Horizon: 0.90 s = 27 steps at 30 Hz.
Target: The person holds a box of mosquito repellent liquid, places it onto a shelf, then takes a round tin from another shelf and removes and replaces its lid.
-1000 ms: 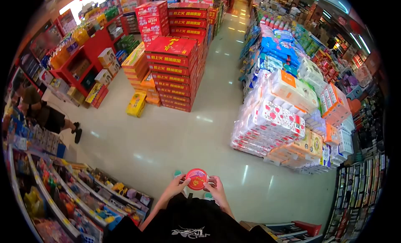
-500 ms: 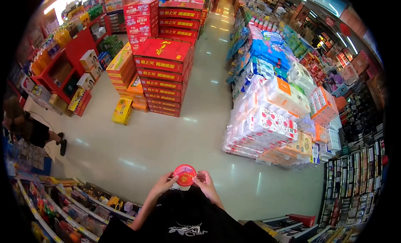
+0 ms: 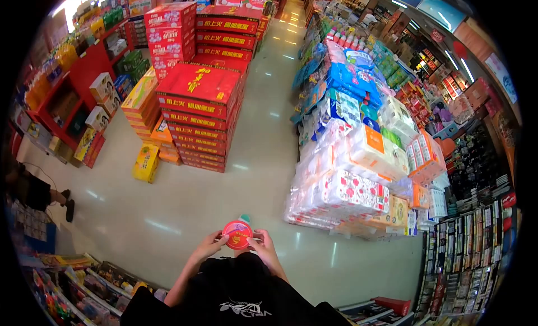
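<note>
In front of the black shirt (image 3: 238,284), the left hand (image 3: 208,246) and right hand (image 3: 263,246), both half curled, still grip the round red-lidded tub (image 3: 238,234) between them, while the stacked red cartons (image 3: 196,123) have slid lower and leftward in view, suggesting it is being carried along.

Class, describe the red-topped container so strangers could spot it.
From the stacked red cartons, cross the floor down to the black shirt. Just above, the left hand and right hand hold the red-topped container, round where the cartons are boxy.
</note>
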{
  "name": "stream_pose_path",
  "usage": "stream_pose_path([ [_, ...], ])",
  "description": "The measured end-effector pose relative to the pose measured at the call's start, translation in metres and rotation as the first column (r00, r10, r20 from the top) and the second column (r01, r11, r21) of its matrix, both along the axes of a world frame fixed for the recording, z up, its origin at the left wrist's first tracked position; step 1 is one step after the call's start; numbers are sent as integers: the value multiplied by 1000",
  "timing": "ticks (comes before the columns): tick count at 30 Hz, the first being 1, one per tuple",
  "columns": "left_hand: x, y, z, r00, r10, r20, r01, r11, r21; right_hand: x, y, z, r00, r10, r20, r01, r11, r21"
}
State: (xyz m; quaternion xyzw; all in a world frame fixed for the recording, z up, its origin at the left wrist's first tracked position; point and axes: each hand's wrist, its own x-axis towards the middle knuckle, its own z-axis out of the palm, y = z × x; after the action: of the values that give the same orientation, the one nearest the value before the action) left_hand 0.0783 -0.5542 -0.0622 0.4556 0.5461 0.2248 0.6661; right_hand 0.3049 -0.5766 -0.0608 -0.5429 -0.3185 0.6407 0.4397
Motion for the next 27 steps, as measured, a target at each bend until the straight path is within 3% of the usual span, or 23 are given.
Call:
stream_pose_path([
  [4,18,64,18,1000,-6,-17,8,992,128,14,54,-13,987,-62,-149,62,998,-7],
  [10,40,148,51,999,36,-8,-34,984,174,29,136,17,964,-104,-246,103,995,-14],
  [19,48,228,49,988,154,18,-155,985,81,30,246,14,984,-2,-179,7,1000,25],
  [25,23,300,42,970,233,67,-241,961,133,5,338,20,975,64,-211,-50,996,68],
  [27,12,326,46,968,238,-83,-211,945,249,-8,372,28,978,72,-194,-62,996,59],
])
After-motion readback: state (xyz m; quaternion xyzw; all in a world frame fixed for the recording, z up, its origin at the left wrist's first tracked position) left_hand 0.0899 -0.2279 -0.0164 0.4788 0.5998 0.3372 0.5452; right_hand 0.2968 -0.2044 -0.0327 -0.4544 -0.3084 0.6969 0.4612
